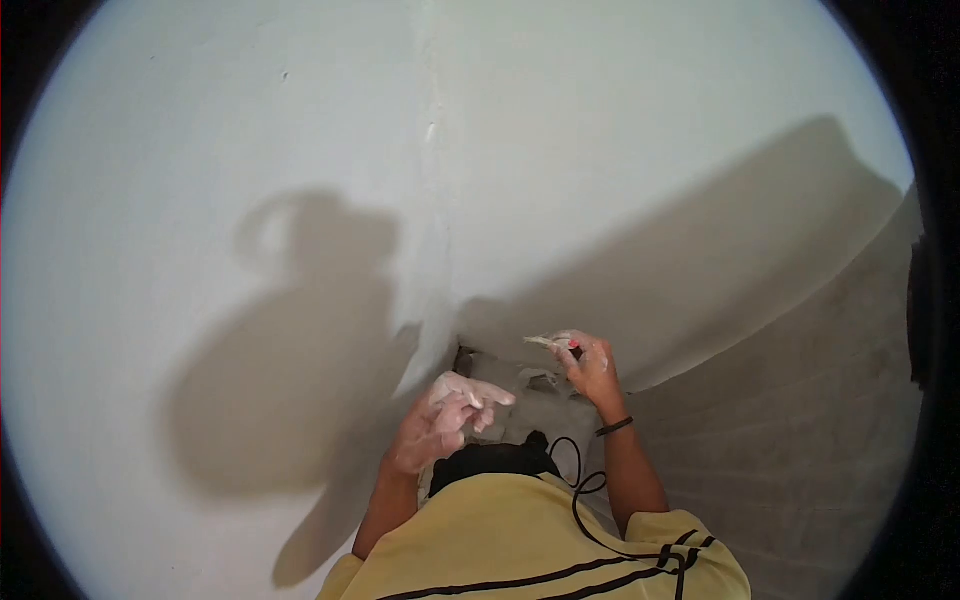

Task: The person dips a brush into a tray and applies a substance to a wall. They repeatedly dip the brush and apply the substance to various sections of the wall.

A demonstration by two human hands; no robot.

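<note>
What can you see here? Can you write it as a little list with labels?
place: corner where two white walls meet
left hand: left hand smeared with white paste, fingers half curled; unclear if it holds anything
right hand: right hand pinches a small flat tool by the corner
between the hands: grey patch low on the wall
wrist: black band on the right one
clothes: yellow shirt, black cable

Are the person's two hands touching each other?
Apart. The head view shows the left hand and the right hand, which pinches a small tool, with a plain gap of grey surface between them.
</note>
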